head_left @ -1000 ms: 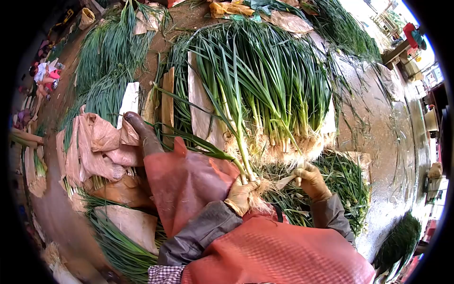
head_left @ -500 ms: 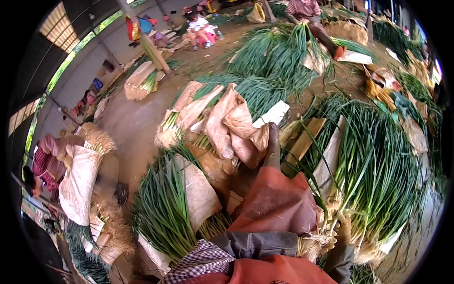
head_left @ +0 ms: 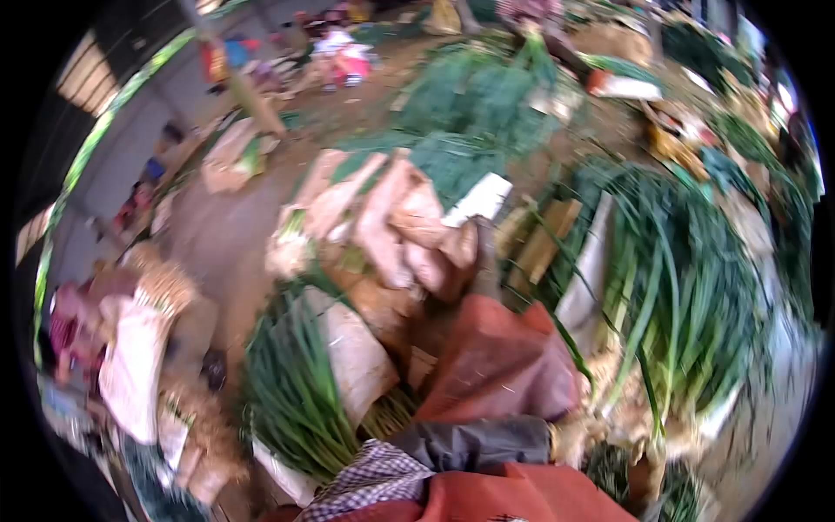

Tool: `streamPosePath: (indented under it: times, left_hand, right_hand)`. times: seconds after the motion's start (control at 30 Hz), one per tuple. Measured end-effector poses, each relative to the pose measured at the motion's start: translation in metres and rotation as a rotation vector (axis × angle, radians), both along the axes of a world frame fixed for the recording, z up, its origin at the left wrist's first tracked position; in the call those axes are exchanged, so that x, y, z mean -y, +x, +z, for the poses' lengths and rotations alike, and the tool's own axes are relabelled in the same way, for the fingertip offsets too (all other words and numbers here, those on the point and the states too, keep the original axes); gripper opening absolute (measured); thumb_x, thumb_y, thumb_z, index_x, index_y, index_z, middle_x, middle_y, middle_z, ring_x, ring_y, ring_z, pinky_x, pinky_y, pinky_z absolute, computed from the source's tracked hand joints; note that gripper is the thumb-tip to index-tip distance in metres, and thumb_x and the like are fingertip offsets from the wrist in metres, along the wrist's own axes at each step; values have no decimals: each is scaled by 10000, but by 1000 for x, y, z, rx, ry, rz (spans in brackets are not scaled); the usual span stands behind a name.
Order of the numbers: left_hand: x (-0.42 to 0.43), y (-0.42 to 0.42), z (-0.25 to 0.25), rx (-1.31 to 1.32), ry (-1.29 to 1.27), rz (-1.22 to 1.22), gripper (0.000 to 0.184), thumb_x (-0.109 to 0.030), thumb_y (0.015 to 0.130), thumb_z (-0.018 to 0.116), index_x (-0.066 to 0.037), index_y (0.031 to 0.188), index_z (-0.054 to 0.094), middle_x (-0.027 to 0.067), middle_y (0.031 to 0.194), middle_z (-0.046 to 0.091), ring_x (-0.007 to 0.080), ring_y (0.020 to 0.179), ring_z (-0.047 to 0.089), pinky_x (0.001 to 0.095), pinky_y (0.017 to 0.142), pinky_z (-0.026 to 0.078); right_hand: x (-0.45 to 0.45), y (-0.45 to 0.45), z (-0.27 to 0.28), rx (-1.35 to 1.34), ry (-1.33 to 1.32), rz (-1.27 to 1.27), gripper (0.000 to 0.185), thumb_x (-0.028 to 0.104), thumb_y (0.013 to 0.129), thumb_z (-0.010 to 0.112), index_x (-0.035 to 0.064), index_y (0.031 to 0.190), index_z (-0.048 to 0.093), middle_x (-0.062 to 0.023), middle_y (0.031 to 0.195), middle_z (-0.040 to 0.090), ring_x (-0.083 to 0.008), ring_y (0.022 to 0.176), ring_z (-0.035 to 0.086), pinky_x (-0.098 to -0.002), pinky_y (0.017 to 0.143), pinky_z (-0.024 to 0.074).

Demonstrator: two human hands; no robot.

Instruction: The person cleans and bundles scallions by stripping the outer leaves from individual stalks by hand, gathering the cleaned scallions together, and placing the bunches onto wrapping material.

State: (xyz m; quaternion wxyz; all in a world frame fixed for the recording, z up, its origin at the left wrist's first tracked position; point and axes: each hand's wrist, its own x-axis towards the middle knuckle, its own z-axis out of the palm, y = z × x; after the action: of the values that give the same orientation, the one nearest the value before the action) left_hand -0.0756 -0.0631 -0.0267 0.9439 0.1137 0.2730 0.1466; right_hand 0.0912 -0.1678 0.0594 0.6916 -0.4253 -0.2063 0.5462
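Note:
My left hand (head_left: 574,438), in a pale glove, is low beside the red apron (head_left: 500,365), at the root end of the onion stalks; blur hides its fingers and anything in them. My right hand (head_left: 645,470), also gloved, is lower and further right, closed around the root end of a thin green stalk (head_left: 649,396). Just above both hands lies a large heap of long green onions (head_left: 678,287), leaves fanned upward and pale roots toward me. A pale sheet (head_left: 585,296) lies along its left side.
Wrapped onion bundles (head_left: 348,204) and a green bundle (head_left: 291,391) lie to the left. A wooden board (head_left: 546,244) stands by my boot (head_left: 485,261). A person (head_left: 78,322) is at the far left, another (head_left: 531,13) at the top. Cut leaves (head_left: 683,496) lie lower right.
The view has swung toward the left side of the shed and is now blurred. My right hand, close to my left half a second ago, is now lower and apart from it with a stalk.

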Motion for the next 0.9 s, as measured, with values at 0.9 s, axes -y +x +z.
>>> streamPosePath:
  times: [0.9]
  left_hand:
    - [-19,14,49,-74,-103,-147,328,49,801,542,-43,1117,540,120,1186,570,270,1128,556,447,913,503]
  right_hand:
    - [-75,123,-108,1257,-867,184,286,316,888,611,41,958,573,-18,698,524,-116,566,456,-272,500,435]
